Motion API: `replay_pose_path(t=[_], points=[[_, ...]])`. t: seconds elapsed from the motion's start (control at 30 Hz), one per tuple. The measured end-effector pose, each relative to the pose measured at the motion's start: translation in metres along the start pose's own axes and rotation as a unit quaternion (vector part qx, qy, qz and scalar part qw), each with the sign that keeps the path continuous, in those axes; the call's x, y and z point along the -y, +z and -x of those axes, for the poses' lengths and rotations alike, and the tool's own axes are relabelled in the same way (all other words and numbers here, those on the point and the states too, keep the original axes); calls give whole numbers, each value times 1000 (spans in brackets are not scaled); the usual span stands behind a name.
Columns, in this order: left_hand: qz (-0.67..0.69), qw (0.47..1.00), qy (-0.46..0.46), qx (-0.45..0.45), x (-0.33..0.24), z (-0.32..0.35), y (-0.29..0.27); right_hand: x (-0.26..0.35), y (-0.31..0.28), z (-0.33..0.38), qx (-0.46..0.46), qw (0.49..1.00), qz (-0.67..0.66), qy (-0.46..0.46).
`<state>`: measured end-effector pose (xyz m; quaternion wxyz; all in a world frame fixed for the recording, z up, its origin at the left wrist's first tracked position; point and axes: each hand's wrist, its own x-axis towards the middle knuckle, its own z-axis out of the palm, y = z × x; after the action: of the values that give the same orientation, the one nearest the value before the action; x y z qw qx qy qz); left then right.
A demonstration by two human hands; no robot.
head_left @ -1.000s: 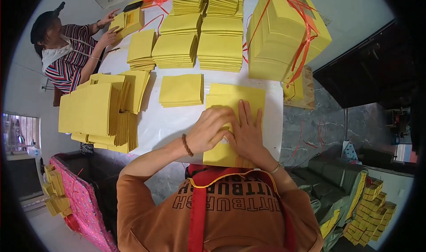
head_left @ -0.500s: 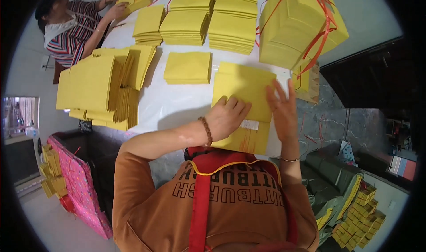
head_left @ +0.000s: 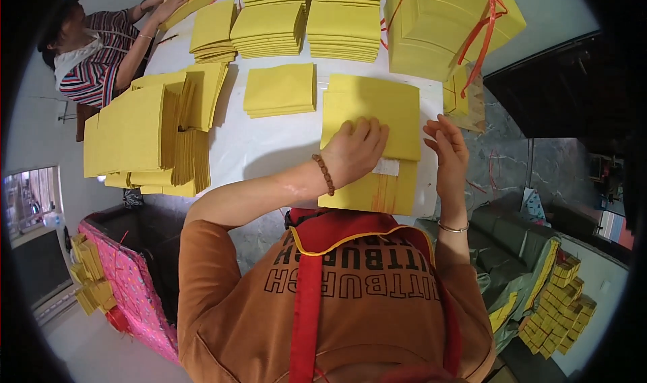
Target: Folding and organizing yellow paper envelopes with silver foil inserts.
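A large yellow paper piece (head_left: 369, 116) lies flat in front of me, partly in shadow. Its near part (head_left: 367, 195) shows a white patch and reddish-orange streaks. On top of it presses my left hand (head_left: 357, 150), fingers bent and held together at the near flap's edge; what lies under the fingertips is hidden. Just past the paper's right side my right hand (head_left: 448, 143) is raised, fingers apart and loosely bent, holding nothing. Left of the paper sits a small stack of folded yellow paper (head_left: 280, 90).
A leaning pile of yellow paper (head_left: 128, 133) stands at left. Several stacks (head_left: 344, 29) line the far side, beside a large bundle tied with red strips (head_left: 431, 29). A co-worker (head_left: 104, 52) handles a yellow block (head_left: 192, 2). Right below is a dark green sofa (head_left: 509, 248).
My right hand has drawn back from the paper's right edge, out to the right and slightly nearer me. My left hand stays on the paper, moved a little right. The whole view has shifted slightly.
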<state>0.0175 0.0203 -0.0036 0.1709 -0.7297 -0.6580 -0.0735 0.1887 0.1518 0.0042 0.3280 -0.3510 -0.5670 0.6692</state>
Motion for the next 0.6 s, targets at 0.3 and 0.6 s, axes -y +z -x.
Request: replay_pose_path(t=[0.3,0.6], points=[[104,962,-104,-232,136,1,-50,-4,-10,2,-19,999,11,-25],[-7,982,-179,-61,154,108,105,-11,0,4,-14,999,43,-7]])
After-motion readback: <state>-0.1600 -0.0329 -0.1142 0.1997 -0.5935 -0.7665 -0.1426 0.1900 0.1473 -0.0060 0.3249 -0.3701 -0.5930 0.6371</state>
